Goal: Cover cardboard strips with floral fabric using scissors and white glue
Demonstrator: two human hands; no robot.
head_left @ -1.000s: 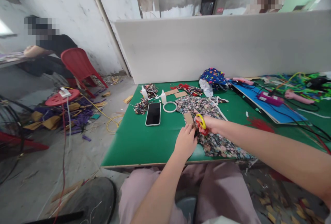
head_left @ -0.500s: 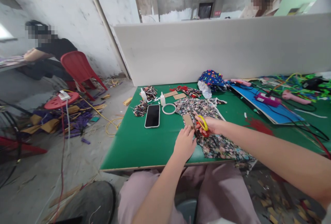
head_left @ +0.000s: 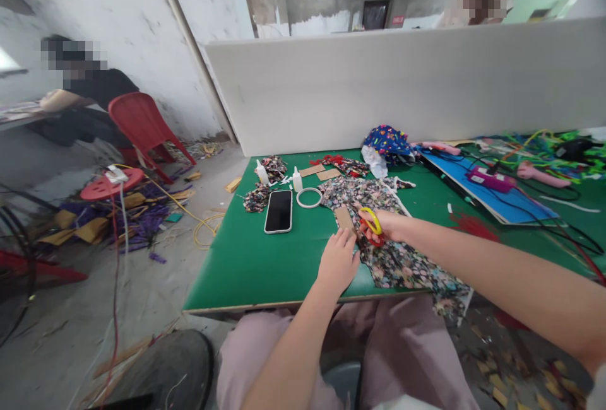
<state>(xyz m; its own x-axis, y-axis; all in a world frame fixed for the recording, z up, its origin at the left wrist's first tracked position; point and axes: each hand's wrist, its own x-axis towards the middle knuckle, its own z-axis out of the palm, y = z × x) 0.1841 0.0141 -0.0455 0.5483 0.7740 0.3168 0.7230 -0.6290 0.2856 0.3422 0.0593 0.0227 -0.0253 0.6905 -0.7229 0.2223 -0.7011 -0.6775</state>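
Observation:
A dark floral cloth (head_left: 402,262) lies across the near part of the green table (head_left: 246,258). My right hand (head_left: 386,226) grips scissors (head_left: 370,226) with yellow and red handles, their blades down at the cloth. My left hand (head_left: 337,262) lies palm down on the cloth's left edge, fingers stretched toward a small brown cardboard piece (head_left: 344,217) that sits on the fabric just ahead of both hands.
A phone (head_left: 279,210), a white ring (head_left: 309,197), two small glue bottles (head_left: 297,179), fabric scraps and cardboard bits lie further back. A blue board (head_left: 492,195), cables and pink tools fill the right side. A white partition stands behind. Two other people sit beyond.
The view has shifted slightly. Both hands stay on the cloth by the cardboard piece, with the scissors hand barely moved.

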